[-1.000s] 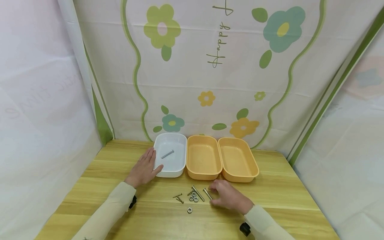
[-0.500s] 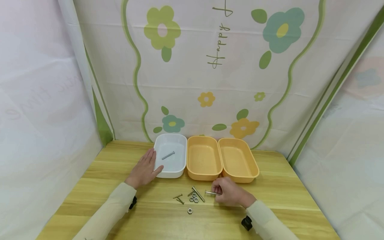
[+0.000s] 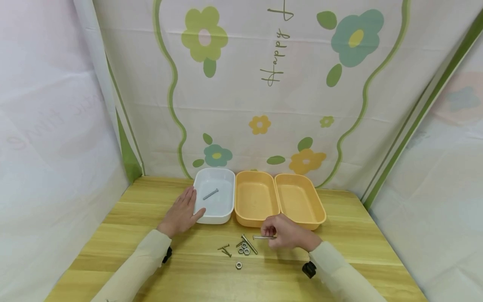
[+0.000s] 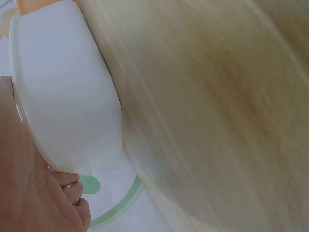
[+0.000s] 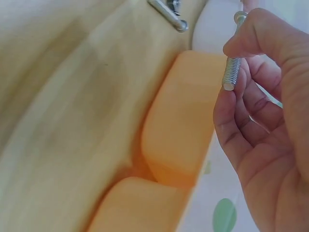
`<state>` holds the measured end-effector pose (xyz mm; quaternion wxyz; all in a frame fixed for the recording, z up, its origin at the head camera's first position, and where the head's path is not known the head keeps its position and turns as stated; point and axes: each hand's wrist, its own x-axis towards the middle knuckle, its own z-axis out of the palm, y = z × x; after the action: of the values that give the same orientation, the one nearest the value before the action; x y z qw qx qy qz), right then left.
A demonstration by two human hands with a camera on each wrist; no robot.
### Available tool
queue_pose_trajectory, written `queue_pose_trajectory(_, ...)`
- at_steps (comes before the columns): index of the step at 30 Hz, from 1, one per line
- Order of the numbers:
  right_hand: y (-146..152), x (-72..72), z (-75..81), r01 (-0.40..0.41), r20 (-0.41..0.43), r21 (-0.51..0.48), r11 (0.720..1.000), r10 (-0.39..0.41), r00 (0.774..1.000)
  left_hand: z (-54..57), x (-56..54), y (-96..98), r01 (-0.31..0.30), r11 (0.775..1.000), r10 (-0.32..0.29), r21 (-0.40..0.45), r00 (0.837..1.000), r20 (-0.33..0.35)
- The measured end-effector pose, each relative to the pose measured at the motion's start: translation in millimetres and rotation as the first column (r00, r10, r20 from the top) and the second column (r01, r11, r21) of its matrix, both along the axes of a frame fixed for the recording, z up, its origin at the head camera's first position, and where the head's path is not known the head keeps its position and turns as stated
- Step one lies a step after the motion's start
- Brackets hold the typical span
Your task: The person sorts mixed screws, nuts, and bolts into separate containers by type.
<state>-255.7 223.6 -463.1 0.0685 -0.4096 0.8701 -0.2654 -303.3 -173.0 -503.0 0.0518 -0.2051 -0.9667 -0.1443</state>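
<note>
My right hand (image 3: 284, 231) pinches a silver bolt (image 3: 263, 237) between thumb and fingers, just above the table by the front of the middle tray. In the right wrist view the threaded end of this bolt (image 5: 231, 75) sticks out below the thumb. My left hand (image 3: 182, 212) rests on the left rim of the white tray (image 3: 214, 219), fingers straight. One bolt (image 3: 210, 194) lies inside that tray. On the table between the hands are a long bolt (image 3: 250, 244), several hex nuts (image 3: 246, 251) and a few small brass-coloured screws (image 3: 225, 252).
Two orange trays, a middle one (image 3: 256, 221) and a right one (image 3: 320, 214), stand beside the white tray in a row at the back of the wooden table (image 3: 203, 277). A flowered cloth (image 3: 234, 92) hangs right behind them.
My right hand has picked the bolt up from the table, tipped it level and moved slightly toward the trays and left. The left hand has stayed on the white tray.
</note>
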Motion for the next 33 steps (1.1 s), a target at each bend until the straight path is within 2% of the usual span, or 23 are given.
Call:
queue_pose_trajectory(5,-8,-5.3,9.9,-0.020,-0.038,0.007,1.000,0.020,0.999,1.2,1.0,0.4,0.005,1.000,-0.005,0.006,1.000,-0.006)
queue_pose_trajectory(11,-19,-12.0,24.4,-0.013,-0.032,0.042,0.999,0.014,0.999,1.6,0.8,0.7,0.009,1.000,-0.009,0.013,1.000,-0.009)
queue_pose_trajectory(18,-36,-22.4,35.3,-0.023,-0.065,0.036,0.999,0.025,0.998,-4.2,-1.4,-1.2,0.005,1.000,-0.005,0.011,1.000,-0.007)
queue_pose_trajectory(25,-55,-37.8,40.7,-0.007,-0.125,0.036,0.999,0.012,0.992,-2.7,-0.5,-1.0,-0.001,1.000,0.002,0.008,1.000,-0.003)
queue_pose_trajectory(33,-74,-57.0,38.6,0.005,-0.118,0.006,1.000,-0.004,0.993,2.3,2.5,0.5,-0.003,1.000,0.003,-0.005,1.000,-0.007)
